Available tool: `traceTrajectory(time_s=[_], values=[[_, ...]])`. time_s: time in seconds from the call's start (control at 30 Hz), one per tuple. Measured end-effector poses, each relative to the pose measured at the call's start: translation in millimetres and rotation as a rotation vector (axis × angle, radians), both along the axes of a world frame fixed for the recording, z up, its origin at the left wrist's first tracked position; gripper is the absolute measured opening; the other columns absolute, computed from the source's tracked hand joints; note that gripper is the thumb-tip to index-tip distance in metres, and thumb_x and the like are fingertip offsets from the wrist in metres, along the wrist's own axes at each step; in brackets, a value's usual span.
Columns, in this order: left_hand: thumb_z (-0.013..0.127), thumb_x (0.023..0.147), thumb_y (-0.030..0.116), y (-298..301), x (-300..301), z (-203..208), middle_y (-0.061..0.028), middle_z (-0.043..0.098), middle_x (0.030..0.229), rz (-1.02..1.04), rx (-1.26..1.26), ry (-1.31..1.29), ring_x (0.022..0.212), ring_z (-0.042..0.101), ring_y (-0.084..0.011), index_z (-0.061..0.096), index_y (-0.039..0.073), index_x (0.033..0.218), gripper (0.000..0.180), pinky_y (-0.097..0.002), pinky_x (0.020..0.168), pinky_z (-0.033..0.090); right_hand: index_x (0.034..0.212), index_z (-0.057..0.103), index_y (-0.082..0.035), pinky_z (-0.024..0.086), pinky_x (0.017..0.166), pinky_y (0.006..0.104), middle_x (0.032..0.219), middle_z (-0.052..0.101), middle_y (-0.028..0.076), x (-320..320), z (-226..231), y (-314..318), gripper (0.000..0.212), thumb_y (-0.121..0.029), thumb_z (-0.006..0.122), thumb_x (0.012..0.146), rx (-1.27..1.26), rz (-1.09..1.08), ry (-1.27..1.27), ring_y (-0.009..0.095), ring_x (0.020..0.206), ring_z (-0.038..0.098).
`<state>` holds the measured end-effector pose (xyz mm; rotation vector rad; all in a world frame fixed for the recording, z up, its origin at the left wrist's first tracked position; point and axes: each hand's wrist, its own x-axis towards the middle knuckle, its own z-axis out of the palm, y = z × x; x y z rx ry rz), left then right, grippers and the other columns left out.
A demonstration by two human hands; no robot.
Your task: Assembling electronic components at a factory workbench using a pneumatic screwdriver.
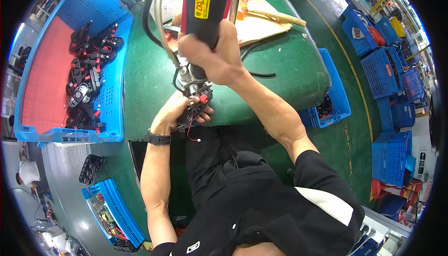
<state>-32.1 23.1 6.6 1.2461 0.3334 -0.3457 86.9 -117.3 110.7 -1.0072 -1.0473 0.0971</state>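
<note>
My right hand (213, 55) is wrapped round the lower body of a black and red power screwdriver (201, 20), which stands upright over the green bench. Its metal nose (186, 76) points down at a small black plastic assembly (198, 109) with a red part on it. My left hand (176, 108) grips that assembly from below at the bench's near edge, fingertips showing on its right side. Thin red and black wires with a white connector (199, 140) dangle from the assembly. The tool's tip is partly hidden by its fittings, so whether it touches a screw cannot be told.
At left stands a blue crate (70, 137) holding several black assemblies (88, 69). Beyond the tool, a hammer (275, 17) lies on cardboard (261, 30), with a black tube (262, 74) nearby. Another blue crate (338, 88) stands right of the green bench (289, 79). Stacked crates (392, 158) line the far right.
</note>
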Motion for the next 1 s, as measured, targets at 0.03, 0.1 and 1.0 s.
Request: traceTrajectory(time_s=[0.03,0.1,1.0], values=[[0.053,0.097,0.018,3,1,0,-0.0275,0.07,0.092,-0.008,-0.08,0.035,0.073,0.073,-0.0331,0.054,-0.007,0.117,0.032,-0.0368,0.061,0.063,0.115,0.061,0.004,0.048,0.062,0.0247,0.079,0.064,0.002,1,0,1,0.045,-0.038,0.058,0.099,0.072,0.082,0.079,0.009,0.07,0.06],[0.043,0.102,0.032,5,2,-4,-0.0283,0.07,0.092,-0.002,-0.141,0.077,0.072,0.073,-0.0352,0.053,-0.005,0.119,0.042,-0.038,0.06,0.064,0.117,0.06,0.003,0.052,0.066,0.0264,0.083,0.065,0.005,3,-2,4,0.09,-0.074,0.019,0.098,0.089,0.135,0.127,0.012,0.071,0.061],[0.037,0.099,0.016,6,4,-11,-0.0306,0.069,0.09,0.007,-0.155,0.025,0.073,0.073,-0.0362,0.055,-0.012,0.106,0.034,-0.0372,0.062,0.065,0.121,0.05,0.011,0.036,0.054,0.0275,0.06,0.05,0.007,6,4,2,0.116,-0.092,0.013,0.082,0.093,0.068,0.169,0.014,0.052,0.04]])
